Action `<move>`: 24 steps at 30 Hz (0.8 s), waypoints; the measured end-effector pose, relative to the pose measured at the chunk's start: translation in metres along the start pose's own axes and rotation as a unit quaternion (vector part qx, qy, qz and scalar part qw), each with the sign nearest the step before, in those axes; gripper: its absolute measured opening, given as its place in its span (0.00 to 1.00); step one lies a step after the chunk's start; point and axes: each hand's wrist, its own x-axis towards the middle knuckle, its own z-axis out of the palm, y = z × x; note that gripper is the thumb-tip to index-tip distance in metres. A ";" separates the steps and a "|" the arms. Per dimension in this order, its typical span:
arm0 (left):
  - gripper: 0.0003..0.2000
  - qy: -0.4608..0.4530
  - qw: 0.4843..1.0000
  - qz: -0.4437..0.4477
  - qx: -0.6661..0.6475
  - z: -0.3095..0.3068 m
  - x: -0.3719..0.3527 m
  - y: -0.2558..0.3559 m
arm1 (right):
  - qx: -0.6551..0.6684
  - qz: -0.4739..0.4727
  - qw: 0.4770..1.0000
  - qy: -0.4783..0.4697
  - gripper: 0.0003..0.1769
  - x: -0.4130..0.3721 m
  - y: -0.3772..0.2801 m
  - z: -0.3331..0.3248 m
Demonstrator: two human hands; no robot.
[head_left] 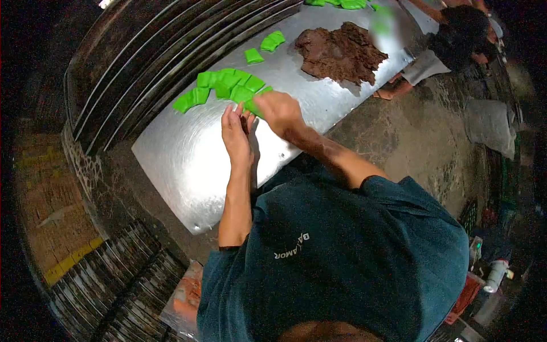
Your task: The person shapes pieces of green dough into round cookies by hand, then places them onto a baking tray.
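some orange stuff (186,309) w/ clear plastic (172,321) | both hands (236,137) (279,113) @ green pcs (226,83)

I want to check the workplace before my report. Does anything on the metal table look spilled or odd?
Nothing looks clearly wrong. The brown mass lies loose on the metal table with a ragged edge, though this may be intended. A few green pieces lie apart from the larger curved group.

Green pieces (225,82): at your left hand (236,135) and right hand (278,112).
Brown mass (342,52): on metal table (179,151), beyond your right hand.
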 end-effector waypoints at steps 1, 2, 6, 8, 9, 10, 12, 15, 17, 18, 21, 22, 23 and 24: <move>0.24 -0.049 0.993 -0.102 -0.017 -0.033 0.015 -0.024 | 0.029 -0.018 0.999 0.002 0.18 -0.013 0.000 0.008; 0.19 -0.074 0.988 -0.129 -0.040 -0.016 0.005 -0.012 | 0.059 -0.037 0.998 0.003 0.19 -0.025 0.002 0.013; 0.09 -0.074 0.960 -0.144 0.228 -0.031 0.013 -0.020 | 0.238 0.174 0.955 -0.043 0.10 -0.081 0.078 0.024; 0.11 -0.057 0.948 -0.112 0.293 -0.038 0.014 -0.016 | -0.115 0.081 0.989 -0.036 0.10 -0.056 0.145 -0.006; 0.12 -0.067 0.941 -0.116 0.310 -0.037 0.012 -0.010 | -0.212 0.095 0.973 -0.001 0.11 -0.037 0.155 -0.025; 0.12 -0.077 0.935 -0.118 0.325 -0.037 0.012 -0.007 | -0.208 0.098 0.973 -0.004 0.11 -0.041 0.177 -0.024; 0.12 -0.095 0.909 -0.016 0.405 -0.038 0.014 -0.007 | -0.278 0.059 0.955 -0.088 0.12 -0.048 0.209 -0.014; 0.12 -0.073 0.902 -0.008 0.424 -0.022 0.006 0.005 | -0.230 0.167 0.943 -0.174 0.12 -0.053 0.218 -0.006; 0.12 -0.017 0.945 -0.104 0.311 -0.024 0.005 0.004 | -0.162 0.175 0.953 -0.185 0.13 -0.055 0.214 -0.027; 0.12 -0.015 0.945 -0.107 0.310 -0.030 0.007 0.002 | -0.098 0.175 0.961 -0.192 0.15 -0.057 0.212 -0.040; 0.14 0.021 0.988 -0.151 0.035 -0.044 0.005 0.006 | -0.112 0.084 0.988 -0.071 0.17 -0.101 0.195 -0.037; 0.14 0.021 0.988 -0.150 0.036 -0.048 0.004 0.008 | -0.197 0.042 0.979 -0.023 0.18 -0.115 0.193 -0.030; 0.13 0.041 0.985 -0.159 0.043 -0.051 0.003 0.010 | -0.215 0.045 0.974 -0.049 0.21 -0.116 0.185 -0.032; 0.13 0.062 0.983 -0.168 0.048 -0.052 0.002 0.011 | -0.217 0.044 0.974 -0.048 0.21 -0.112 0.185 -0.038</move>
